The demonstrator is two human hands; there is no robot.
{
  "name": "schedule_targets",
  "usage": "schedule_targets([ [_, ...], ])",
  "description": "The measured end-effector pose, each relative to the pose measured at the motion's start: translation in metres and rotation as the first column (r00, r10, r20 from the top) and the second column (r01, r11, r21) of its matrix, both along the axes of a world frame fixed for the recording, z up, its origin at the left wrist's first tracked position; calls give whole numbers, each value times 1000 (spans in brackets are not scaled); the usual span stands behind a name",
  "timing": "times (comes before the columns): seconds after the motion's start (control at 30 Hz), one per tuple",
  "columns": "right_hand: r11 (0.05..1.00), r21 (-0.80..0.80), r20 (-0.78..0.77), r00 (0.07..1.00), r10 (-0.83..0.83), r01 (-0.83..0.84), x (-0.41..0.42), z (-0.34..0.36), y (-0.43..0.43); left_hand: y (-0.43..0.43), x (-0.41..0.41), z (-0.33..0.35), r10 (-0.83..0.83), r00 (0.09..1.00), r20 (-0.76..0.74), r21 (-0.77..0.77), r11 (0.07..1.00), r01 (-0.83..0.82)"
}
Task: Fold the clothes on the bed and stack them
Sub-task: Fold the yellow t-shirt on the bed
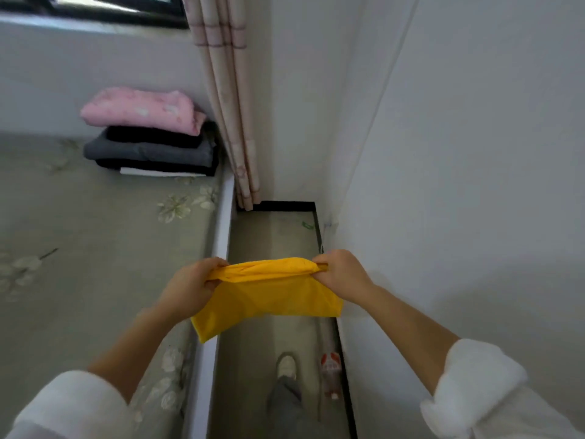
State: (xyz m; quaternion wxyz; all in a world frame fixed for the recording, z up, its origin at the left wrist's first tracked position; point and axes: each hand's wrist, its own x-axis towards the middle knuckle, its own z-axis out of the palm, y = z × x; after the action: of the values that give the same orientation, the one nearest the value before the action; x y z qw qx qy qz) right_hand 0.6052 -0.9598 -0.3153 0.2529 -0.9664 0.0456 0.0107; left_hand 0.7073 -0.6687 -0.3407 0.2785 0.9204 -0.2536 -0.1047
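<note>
White sleeves (63, 403) pushed up at the bottom corners, and just past them both hands are busy. The left hand (190, 286) and right hand (342, 274) each grip one end of a yellow garment (269, 296), fingers curled tight into its bunched top edge. It's folded down to a small panel and hangs in the air over the strip of floor (275, 236) between the bed (95, 232) and the wall, not on the mattress.

Progress-wise I'd say pretty far along. There's a neat stack (152, 150) at the far corner of the bed by the curtain (228, 90), dark and grey pieces with a pink floral piece (142, 109) on top. I see no loose clothes on the visible part of the bed. Looks like the yellow one just needs to go on the pile.

No readable brands or writing anywhere. The red-and-white thing (330, 372) on the floor beside the shoe (286, 365) is too blurry to read.
</note>
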Motion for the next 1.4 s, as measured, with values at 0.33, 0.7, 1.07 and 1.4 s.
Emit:
schedule_targets([
  [0.33, 941, 317, -47, 989, 137, -116, 270, 45, -37, -13, 213, 59, 236, 972, -12, -43, 971, -236],
  [0.7, 886, 417, 69, 980, 189, -200, 504, 62, -11, 8, 435, 77, 387, 889, 245, 53, 910, -411],
  [1.07, 812, 536, 26, 966, 258, -231, 726, 72, 74, 94, 659, 98, 425, 866, 264, 82, 884, -459],
  [1.4, 782, 612, -13, 988, 154, -114, 871, 71, 121, 123, 838, 113, 418, 878, 235, 138, 879, -456],
])
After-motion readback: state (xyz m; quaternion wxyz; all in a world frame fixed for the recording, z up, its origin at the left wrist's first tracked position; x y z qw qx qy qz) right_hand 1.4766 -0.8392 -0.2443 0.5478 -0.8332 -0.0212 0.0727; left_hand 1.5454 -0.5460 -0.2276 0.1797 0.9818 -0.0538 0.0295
